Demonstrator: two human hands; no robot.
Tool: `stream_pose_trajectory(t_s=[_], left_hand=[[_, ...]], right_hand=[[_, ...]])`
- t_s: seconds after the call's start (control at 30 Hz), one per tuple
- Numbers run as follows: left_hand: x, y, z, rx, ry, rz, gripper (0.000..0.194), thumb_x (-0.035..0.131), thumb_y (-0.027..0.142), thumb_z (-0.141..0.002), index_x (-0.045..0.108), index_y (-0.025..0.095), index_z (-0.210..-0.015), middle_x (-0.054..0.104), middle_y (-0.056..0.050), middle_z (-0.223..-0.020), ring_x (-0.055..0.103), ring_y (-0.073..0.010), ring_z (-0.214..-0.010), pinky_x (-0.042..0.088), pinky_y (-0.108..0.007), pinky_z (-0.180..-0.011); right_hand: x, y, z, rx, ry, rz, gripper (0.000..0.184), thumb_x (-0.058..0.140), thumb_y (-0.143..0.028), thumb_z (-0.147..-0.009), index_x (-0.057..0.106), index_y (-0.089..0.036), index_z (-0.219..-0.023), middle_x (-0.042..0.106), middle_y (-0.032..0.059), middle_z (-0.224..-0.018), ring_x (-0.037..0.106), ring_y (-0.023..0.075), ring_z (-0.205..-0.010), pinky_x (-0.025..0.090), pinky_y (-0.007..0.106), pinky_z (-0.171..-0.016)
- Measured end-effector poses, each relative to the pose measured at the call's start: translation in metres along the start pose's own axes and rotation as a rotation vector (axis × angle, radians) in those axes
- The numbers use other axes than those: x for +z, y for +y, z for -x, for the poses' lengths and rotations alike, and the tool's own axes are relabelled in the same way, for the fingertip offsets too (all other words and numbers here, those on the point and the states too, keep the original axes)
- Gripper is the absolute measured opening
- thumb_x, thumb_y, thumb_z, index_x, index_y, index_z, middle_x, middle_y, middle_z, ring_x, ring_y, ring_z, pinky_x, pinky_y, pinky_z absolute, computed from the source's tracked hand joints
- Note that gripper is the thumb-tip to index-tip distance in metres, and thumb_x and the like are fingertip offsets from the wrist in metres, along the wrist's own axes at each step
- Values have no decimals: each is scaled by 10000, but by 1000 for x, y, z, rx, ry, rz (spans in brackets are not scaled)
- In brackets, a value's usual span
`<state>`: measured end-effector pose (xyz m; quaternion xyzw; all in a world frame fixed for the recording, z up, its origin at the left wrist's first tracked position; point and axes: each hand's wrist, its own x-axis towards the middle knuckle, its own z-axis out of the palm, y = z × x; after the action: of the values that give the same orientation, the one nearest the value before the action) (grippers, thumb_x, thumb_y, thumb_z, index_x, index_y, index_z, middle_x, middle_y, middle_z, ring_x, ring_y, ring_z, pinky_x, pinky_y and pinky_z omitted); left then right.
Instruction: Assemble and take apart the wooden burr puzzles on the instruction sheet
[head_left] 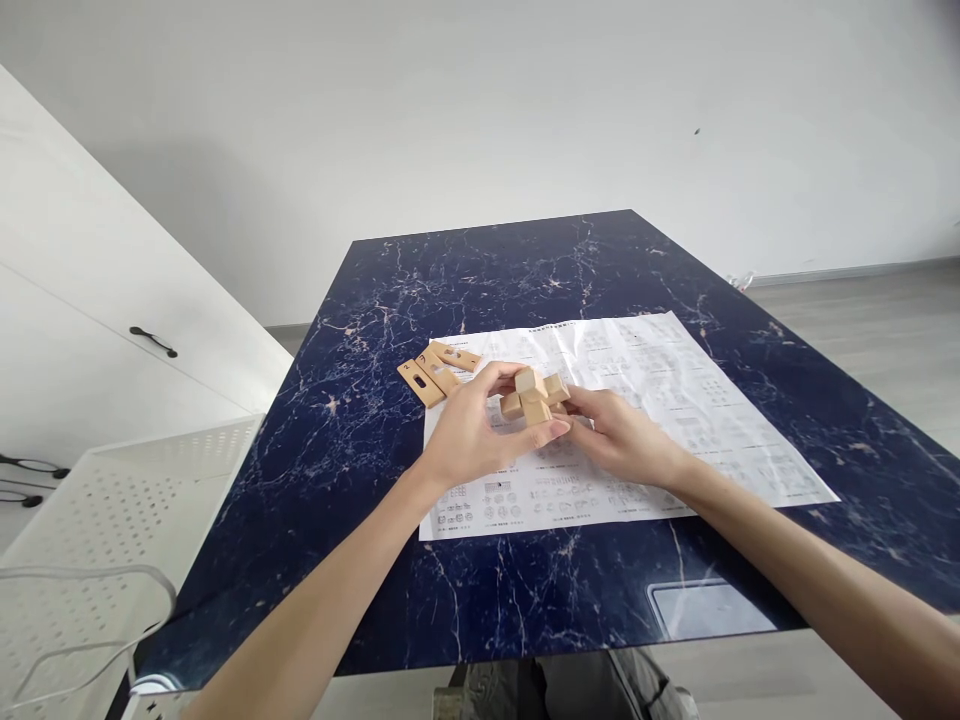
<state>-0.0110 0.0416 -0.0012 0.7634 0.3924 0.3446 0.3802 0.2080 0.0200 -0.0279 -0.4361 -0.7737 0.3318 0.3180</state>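
A small wooden block puzzle (535,394), made of interlocked pale bars, is held just above a printed instruction sheet (675,400) on the dark blue marble table (390,300). My left hand (476,430) wraps it from the left, thumb under and fingers over the top. From the right, my right hand (619,435) pinches its lower right side. Three loose wooden bars (436,369) with slots lie flat at the sheet's upper left corner, just beyond my left hand.
A white perforated rack (112,520) with a wire handle stands off the table's left edge. White cabinets with black handles (154,342) line the left wall. A pale rectangular patch (709,608) sits near the table's front edge.
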Motion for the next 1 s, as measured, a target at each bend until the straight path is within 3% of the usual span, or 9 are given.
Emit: stream_pose_trajectory(t_s=[0.27,0.4,0.5,0.6,0.7,0.87,1.0], left_hand=[[16,3,2,25,124,-4,490,885,417,-782,620,219,-1144,776,-64,-1107,732,-246,-1045,589,-392,-921],[19,4,2,56,185,-2,330,790,298,-847,613,214,-1111,777,-69,-1110,739,-224,-953,595,-386,-861],[10,5,2,98,-12,44,465,847,349,-826,619,244,-1219,746,-64,-1280,719,-256,-1126,580,-404,-959],[0,4,2,66,-136,85,651,916,453,-756,614,264,-1301,716,-76,-1334,699,-288,-1187,568,-427,-1003],[-3,3,1,16,-152,112,579,849,475,-829,617,262,-1315,712,-80,-1325,701,-271,-1168,578,-404,-980],[-3,0,1,-8,-133,87,534,864,485,-794,663,252,-1230,752,-54,-1173,722,-243,-1037,591,-371,-910],[2,0,1,-15,-63,82,498,860,483,-795,665,254,-1192,761,-42,-1101,726,-218,-956,600,-348,-853]], right_hand=[[14,-6,0,-19,182,145,121,455,-202,-941,487,-222,-827,594,-9,-660,483,130,-504,362,268,-505],[19,-10,0,-65,266,198,91,458,-175,-912,493,-222,-843,593,0,-691,492,138,-544,371,272,-534],[14,-11,1,-34,126,101,69,487,-228,-948,530,-218,-896,627,-6,-686,533,144,-556,403,274,-554],[7,-7,2,25,-37,15,182,500,-330,-994,536,-216,-858,660,17,-717,572,157,-586,415,277,-544],[4,-2,3,61,-105,-38,153,511,-322,-988,577,-204,-918,688,34,-793,607,172,-657,441,281,-572],[1,-4,0,76,-168,-109,170,505,-320,-1005,613,-189,-1019,681,21,-798,593,162,-666,463,283,-600],[1,-8,-1,46,-119,-85,143,495,-251,-983,624,-188,-977,706,29,-821,605,163,-679,468,289,-620]])
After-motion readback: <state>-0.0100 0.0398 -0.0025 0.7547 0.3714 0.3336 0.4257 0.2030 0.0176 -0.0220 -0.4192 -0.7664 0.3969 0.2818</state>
